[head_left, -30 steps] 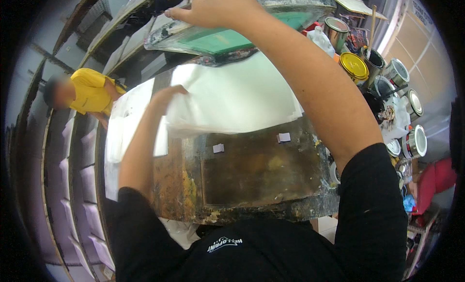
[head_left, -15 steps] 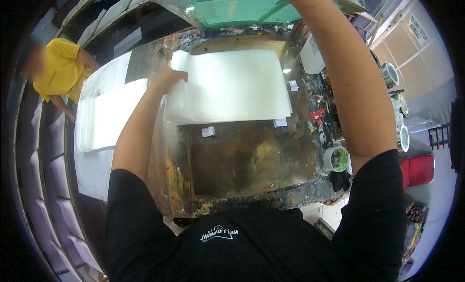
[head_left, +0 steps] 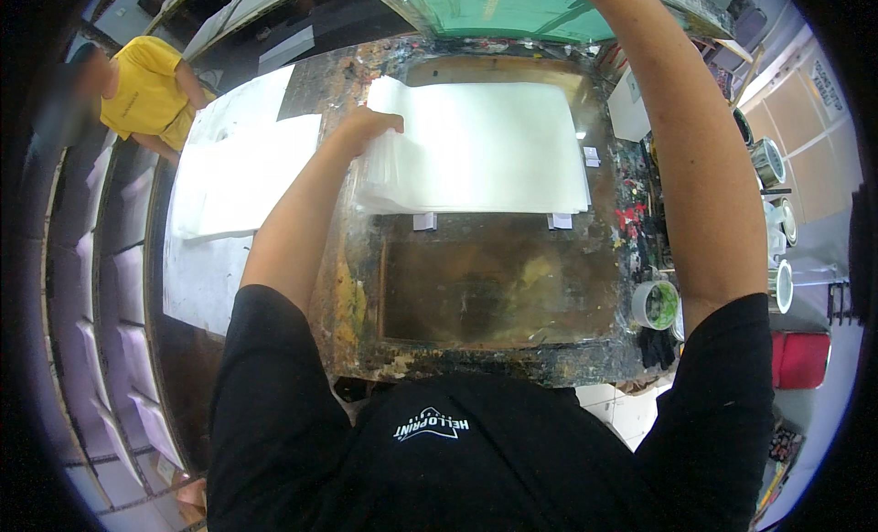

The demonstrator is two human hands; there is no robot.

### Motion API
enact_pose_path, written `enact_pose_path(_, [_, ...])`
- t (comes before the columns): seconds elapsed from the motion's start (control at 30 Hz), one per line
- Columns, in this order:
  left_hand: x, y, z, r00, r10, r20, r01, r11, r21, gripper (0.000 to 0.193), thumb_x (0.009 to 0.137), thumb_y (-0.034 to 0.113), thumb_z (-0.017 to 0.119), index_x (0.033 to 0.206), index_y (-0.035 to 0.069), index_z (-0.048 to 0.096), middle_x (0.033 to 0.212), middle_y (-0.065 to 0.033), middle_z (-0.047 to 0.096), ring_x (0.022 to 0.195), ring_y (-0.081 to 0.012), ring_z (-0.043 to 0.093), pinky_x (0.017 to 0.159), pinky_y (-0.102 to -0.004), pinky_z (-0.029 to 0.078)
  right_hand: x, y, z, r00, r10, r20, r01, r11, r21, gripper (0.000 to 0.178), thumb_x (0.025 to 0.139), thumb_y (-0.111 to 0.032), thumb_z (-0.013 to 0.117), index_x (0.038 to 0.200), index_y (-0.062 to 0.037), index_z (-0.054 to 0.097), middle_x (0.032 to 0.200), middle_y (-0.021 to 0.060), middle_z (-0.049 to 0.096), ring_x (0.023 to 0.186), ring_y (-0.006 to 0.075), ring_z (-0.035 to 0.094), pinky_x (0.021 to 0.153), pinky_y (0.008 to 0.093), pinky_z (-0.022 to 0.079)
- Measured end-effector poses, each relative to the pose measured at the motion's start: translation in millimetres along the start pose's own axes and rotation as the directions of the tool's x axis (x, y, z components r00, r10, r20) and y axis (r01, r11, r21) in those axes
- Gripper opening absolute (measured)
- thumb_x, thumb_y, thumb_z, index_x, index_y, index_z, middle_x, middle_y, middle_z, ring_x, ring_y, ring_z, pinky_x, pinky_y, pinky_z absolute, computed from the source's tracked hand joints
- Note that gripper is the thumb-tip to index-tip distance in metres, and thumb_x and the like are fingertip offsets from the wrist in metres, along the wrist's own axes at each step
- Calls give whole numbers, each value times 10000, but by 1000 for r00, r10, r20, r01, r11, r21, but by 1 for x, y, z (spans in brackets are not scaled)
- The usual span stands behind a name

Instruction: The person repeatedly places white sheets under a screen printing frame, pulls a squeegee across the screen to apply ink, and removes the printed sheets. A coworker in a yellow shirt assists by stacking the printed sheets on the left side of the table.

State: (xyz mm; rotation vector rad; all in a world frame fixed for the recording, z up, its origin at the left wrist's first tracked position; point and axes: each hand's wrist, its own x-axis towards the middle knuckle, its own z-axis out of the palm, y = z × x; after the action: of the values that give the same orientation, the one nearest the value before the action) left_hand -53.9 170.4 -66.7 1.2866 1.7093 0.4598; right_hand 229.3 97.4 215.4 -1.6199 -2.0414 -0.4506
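A thin white sheet [head_left: 489, 148], its left side bunched in several layers, lies on the dark glossy board [head_left: 476, 294] of the worktable. My left hand [head_left: 373, 125] is closed on the sheet's left edge, thumb on top. Small white folded tabs sit at its edges: one tab [head_left: 425, 222] and another tab [head_left: 560, 221] along the near edge, a third tab [head_left: 592, 156] at the right. Beyond it, a printing screen [head_left: 494, 13] with green mesh is tilted up. My right forearm [head_left: 709, 139] reaches up past the top of the picture, beside the screen; that hand is out of sight.
A stack of white sheets [head_left: 247, 175] lies to the left. A tub with green contents [head_left: 656, 305] and a white box [head_left: 629, 107] stand at the right, with paint cans [head_left: 766, 162] beyond. A person in yellow [head_left: 146, 84] stands by the racks [head_left: 119, 258].
My left hand has brought the sheet's near edge to the left tab, which lay apart from it before. The whole view has shifted, and the person in yellow has turned a little.
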Motion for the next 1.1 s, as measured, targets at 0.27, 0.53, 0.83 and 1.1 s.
enact_pose_path(0.27, [-8,4,3,998,60,-25,-57,992,110,817,654,310,886,1277,-135,601,1184,-268,684,981,-377,722,794,-464,612,-2,-2,-6,998,1,56,-2,1000,23,914,957,-778,403,877,55,771,915,262,757,892,401,745,815,488,588])
enact_pose_path(0.53, [-65,31,20,572,807,-149,-350,404,845,956,764,587,857,1426,-31,549,1471,-243,552,1356,-384,540,1166,-499,409,0,3,-2,999,-49,7,49,998,34,904,972,-756,402,902,63,777,938,266,759,941,413,741,857,494,577])
enact_pose_path(0.83, [-119,10,169,293,818,495,-798,-75,597,693,981,515,636,1448,11,549,1520,-204,515,1442,-381,450,1240,-529,296,-4,2,-3,999,-52,-13,52,997,48,884,980,-744,396,942,50,783,994,263,759,995,410,734,898,489,567])
enact_pose_path(1.1, [-114,7,177,391,789,474,-848,108,520,664,966,511,662,1455,73,561,1522,-188,513,1425,-395,463,1221,-521,328,0,2,-4,996,-49,72,46,998,41,854,994,-714,396,967,45,786,1012,255,763,1006,395,737,905,485,571])
